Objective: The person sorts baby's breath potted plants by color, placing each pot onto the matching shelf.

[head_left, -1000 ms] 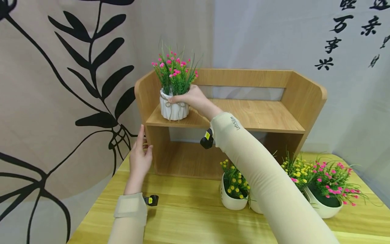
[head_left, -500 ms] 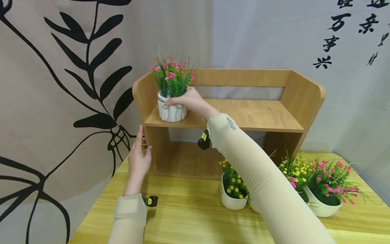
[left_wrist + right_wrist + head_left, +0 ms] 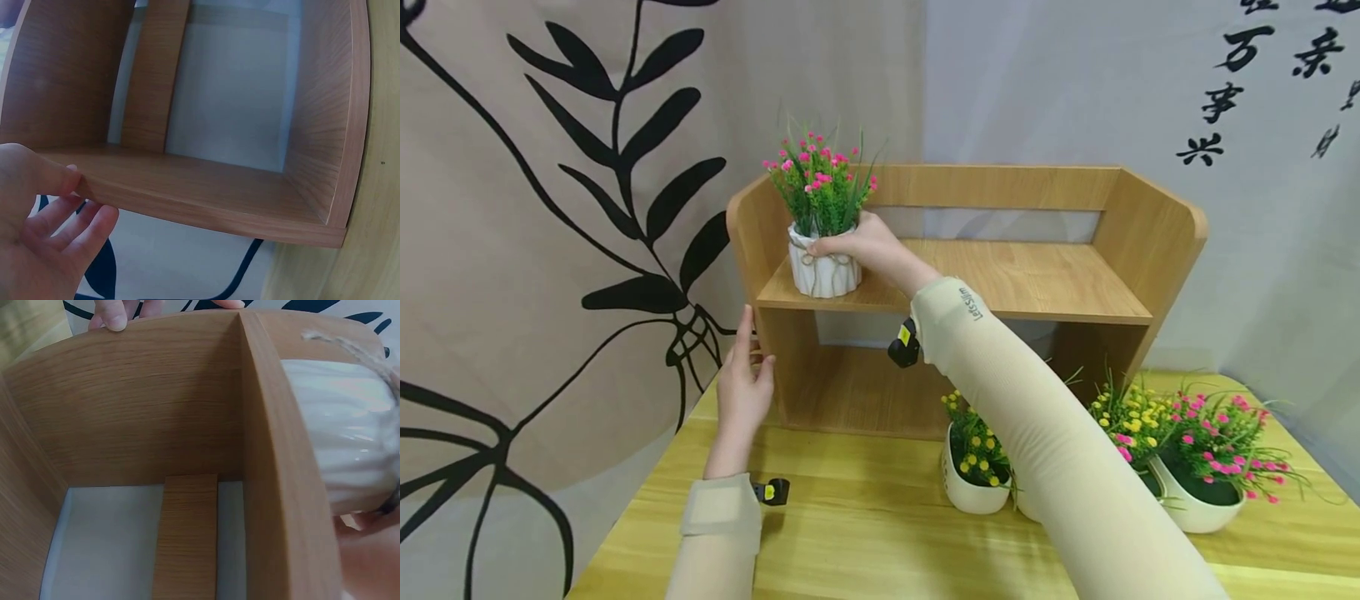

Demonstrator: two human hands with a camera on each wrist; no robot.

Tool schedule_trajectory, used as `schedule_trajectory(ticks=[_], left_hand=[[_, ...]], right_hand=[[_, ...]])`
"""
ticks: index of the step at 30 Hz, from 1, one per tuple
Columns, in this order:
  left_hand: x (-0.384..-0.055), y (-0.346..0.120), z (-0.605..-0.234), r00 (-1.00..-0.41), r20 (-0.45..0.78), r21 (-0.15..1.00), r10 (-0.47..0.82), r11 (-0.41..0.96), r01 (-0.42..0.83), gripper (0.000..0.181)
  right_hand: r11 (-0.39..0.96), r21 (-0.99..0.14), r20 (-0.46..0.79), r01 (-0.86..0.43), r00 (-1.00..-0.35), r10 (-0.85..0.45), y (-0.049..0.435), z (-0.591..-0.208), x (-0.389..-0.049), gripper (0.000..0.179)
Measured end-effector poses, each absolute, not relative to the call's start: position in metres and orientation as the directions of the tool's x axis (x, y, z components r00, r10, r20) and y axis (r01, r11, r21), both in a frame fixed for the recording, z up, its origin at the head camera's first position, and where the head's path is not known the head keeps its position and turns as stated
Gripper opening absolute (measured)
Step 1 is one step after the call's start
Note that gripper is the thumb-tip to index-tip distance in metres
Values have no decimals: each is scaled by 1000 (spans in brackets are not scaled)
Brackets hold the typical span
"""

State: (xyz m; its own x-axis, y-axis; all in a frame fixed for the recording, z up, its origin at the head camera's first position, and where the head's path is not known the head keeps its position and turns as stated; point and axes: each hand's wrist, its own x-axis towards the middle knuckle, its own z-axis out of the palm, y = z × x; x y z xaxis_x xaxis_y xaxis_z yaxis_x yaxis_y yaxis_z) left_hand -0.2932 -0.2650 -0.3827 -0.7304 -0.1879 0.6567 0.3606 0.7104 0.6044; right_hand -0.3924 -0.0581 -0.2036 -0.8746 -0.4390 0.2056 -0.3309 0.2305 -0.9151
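While the right hand (image 3: 867,243) grips the white ribbed pot (image 3: 823,271) of pink flowers (image 3: 818,171), the pot stands upright on the upper board of the wooden shelf (image 3: 1037,283), at its left end, base apparently touching the board. Fingers (image 3: 831,247) curl round the pot's upper rim from the right side; its long axis is vertical. Right hand is on it, left hand is well below.

Left hand (image 3: 743,385) steadies the shelf's left side panel: thumb (image 3: 47,175) on the front edge, fingers (image 3: 81,228) loosely bent round the outside. A light pinch, as far as I can tell.

Count: four flower pots. One on the shelf. Three on the bench (image 3: 865,533) at right: yellow flowers (image 3: 973,450), another yellow (image 3: 1131,421) mostly hidden behind the sleeve, pink (image 3: 1213,467). One shelf, two levels; what shows of the lower level holds nothing.
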Motion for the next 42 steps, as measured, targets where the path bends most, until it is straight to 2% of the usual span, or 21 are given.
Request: schedule_trajectory(ticks=[7,11,18,22,27,33,37,42], left_hand=[[-293,-268,-382,-727,656,605,-202,717,346,88],[-293,-268,-384,-735,649,608,-196,714,347,88],[-293,-264,-390,-742,639,621,-205,706,340,89],[-294,-263,-391,-737,644,618,-204,706,344,89],[-295,-264,-390,-732,654,601,-191,719,349,89],[-296,-265,-386,-733,650,608,-200,715,345,88],[-297,-265,-385,-740,641,617,-204,710,339,87],[-297,-263,-384,-739,644,617,-199,706,348,87]], right_hand=[[184,-929,189,-322,-839,-511,-56,-198,-386,96],[207,-938,147,-279,-859,-490,-47,-197,-381,98],[234,-932,168,-276,-903,-395,-18,-197,-363,89],[241,-913,212,-329,-888,-407,6,-197,-336,79],[226,-883,256,-411,-826,-502,39,-200,-290,73],[182,-849,285,-496,-720,-633,62,-212,-233,77],[123,-828,310,-547,-631,-711,71,-232,-197,84],[13,-843,329,-538,-534,-779,81,-271,-165,86]])
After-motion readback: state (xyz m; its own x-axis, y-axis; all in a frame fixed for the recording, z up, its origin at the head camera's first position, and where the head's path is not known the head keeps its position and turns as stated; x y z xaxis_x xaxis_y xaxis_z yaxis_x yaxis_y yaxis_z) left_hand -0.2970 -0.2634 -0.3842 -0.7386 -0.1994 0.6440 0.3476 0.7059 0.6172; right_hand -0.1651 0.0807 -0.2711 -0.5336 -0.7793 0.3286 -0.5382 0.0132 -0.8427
